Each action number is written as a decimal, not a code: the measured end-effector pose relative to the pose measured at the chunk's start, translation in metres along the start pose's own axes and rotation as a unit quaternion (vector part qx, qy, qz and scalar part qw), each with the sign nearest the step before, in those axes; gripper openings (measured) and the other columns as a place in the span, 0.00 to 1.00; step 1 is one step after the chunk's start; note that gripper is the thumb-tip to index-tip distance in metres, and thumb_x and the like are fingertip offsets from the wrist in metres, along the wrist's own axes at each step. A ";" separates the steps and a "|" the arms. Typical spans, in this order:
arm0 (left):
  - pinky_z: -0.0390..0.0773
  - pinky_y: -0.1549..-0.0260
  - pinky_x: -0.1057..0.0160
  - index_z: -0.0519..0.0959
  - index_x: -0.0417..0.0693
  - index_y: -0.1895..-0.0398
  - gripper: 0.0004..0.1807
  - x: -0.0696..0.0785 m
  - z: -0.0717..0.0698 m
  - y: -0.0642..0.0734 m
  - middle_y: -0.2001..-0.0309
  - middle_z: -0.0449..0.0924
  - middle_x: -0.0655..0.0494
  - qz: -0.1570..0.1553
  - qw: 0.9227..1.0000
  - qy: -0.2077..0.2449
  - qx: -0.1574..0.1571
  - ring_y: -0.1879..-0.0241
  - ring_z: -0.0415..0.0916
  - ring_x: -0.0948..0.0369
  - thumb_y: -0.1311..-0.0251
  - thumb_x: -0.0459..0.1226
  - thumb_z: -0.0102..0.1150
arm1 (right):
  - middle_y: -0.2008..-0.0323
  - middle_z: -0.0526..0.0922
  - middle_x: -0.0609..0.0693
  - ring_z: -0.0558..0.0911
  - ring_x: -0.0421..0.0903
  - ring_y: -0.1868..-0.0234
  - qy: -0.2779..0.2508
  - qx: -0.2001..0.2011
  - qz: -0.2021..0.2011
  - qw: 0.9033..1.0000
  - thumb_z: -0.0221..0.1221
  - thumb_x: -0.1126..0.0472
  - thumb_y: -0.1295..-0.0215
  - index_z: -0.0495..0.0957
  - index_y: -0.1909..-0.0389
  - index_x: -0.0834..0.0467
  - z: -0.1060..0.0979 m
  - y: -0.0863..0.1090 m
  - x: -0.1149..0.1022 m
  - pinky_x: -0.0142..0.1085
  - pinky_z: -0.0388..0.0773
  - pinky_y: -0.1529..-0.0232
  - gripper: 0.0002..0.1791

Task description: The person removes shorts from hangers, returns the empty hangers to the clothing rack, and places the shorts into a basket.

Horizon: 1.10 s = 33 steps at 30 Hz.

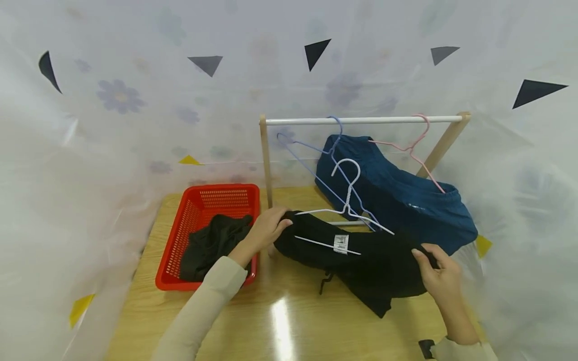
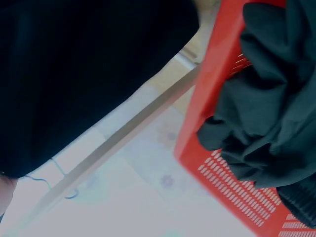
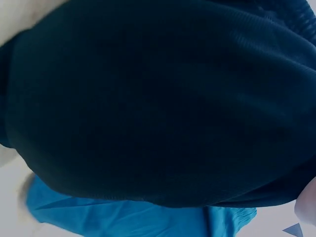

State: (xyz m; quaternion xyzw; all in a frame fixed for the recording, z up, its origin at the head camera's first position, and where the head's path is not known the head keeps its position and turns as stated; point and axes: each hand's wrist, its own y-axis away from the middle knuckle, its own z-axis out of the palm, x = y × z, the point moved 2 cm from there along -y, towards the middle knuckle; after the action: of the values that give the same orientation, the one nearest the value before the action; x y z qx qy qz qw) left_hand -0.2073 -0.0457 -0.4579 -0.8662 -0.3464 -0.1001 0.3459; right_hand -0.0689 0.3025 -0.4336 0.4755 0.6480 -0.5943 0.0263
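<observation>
Black shorts (image 1: pixel 384 265) with a drawstring and a white label are stretched sideways between both hands. At the waistband's left end, my left hand (image 1: pixel 266 230) pinches the cloth between thumb and fingers. My right hand (image 1: pixel 441 278) grips the other end. A white hanger (image 1: pixel 349 193) sits in the waist opening, its hook upright above it and part of its lower bar showing; the cloth hides its ends. Dark cloth of the shorts fills much of the left wrist view (image 2: pixel 89 74) and most of the right wrist view (image 3: pixel 158 108).
Behind stands a rack with a white rail (image 1: pixel 379 120). A blue hanger (image 1: pixel 334 145) hangs there, and blue shorts (image 1: pixel 406 185) hang on a pink hanger (image 1: pixel 422 140). Left on the wooden table (image 1: pixel 244 326), a red basket (image 1: pixel 180 235) holds dark clothing (image 1: pixel 212 245).
</observation>
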 end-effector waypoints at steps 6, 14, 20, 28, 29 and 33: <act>0.80 0.65 0.59 0.77 0.41 0.57 0.38 0.016 -0.022 -0.002 0.61 0.82 0.50 0.016 0.997 -0.043 0.057 0.63 0.81 0.56 0.37 0.62 0.27 | 0.70 0.82 0.33 0.75 0.21 0.67 -0.023 -0.010 -0.017 1.000 0.63 0.70 0.45 0.76 0.77 0.72 0.011 -0.024 -0.004 0.13 0.68 0.62 0.08; 0.68 0.89 0.69 0.78 0.43 0.71 0.31 0.033 -0.047 -0.005 0.82 0.80 0.53 0.057 0.981 -0.079 0.167 0.88 0.70 0.63 0.34 0.58 0.35 | 0.69 0.82 0.35 0.76 0.23 0.65 -0.068 -0.051 -0.050 0.995 0.62 0.69 0.44 0.79 0.75 0.67 0.027 -0.047 -0.014 0.15 0.70 0.60 0.04; 0.65 0.90 0.70 0.79 0.42 0.74 0.31 0.027 -0.062 0.004 0.84 0.79 0.53 0.050 0.977 -0.074 0.194 0.91 0.65 0.65 0.35 0.58 0.39 | 0.67 0.79 0.23 0.75 0.21 0.67 -0.088 -0.043 -0.028 0.995 0.60 0.66 0.40 0.75 0.76 0.75 0.039 -0.050 -0.022 0.15 0.70 0.63 0.14; 0.69 0.86 0.66 0.79 0.41 0.74 0.32 0.008 -0.079 0.024 0.81 0.80 0.51 -0.007 0.981 -0.018 0.194 0.87 0.69 0.61 0.37 0.60 0.41 | 0.77 0.77 0.27 0.71 0.24 0.77 -0.110 0.010 0.045 0.993 0.57 0.72 0.40 0.78 0.77 0.69 0.044 -0.048 -0.014 0.16 0.67 0.75 0.07; 0.69 0.86 0.66 0.79 0.41 0.73 0.32 0.005 -0.081 0.027 0.81 0.80 0.51 -0.009 0.981 -0.015 0.195 0.87 0.70 0.61 0.37 0.59 0.41 | 0.78 0.76 0.27 0.70 0.25 0.78 -0.110 0.016 0.050 0.993 0.57 0.71 0.40 0.77 0.78 0.70 0.045 -0.048 -0.012 0.16 0.66 0.76 0.08; 0.69 0.86 0.68 0.79 0.38 0.74 0.31 -0.004 -0.087 0.036 0.81 0.79 0.49 -0.018 0.978 0.004 0.209 0.87 0.68 0.63 0.37 0.58 0.43 | 0.79 0.77 0.28 0.70 0.25 0.79 -0.116 0.042 0.082 0.989 0.58 0.70 0.40 0.80 0.78 0.63 0.045 -0.046 -0.007 0.17 0.65 0.77 0.08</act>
State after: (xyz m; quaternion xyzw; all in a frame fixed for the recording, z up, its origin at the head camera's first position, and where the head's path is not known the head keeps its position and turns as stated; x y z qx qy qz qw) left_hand -0.1803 -0.1252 -0.4142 -0.7682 -0.3736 -0.0346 0.5188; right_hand -0.1189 0.2695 -0.4087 0.4558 0.5741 -0.6677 0.1299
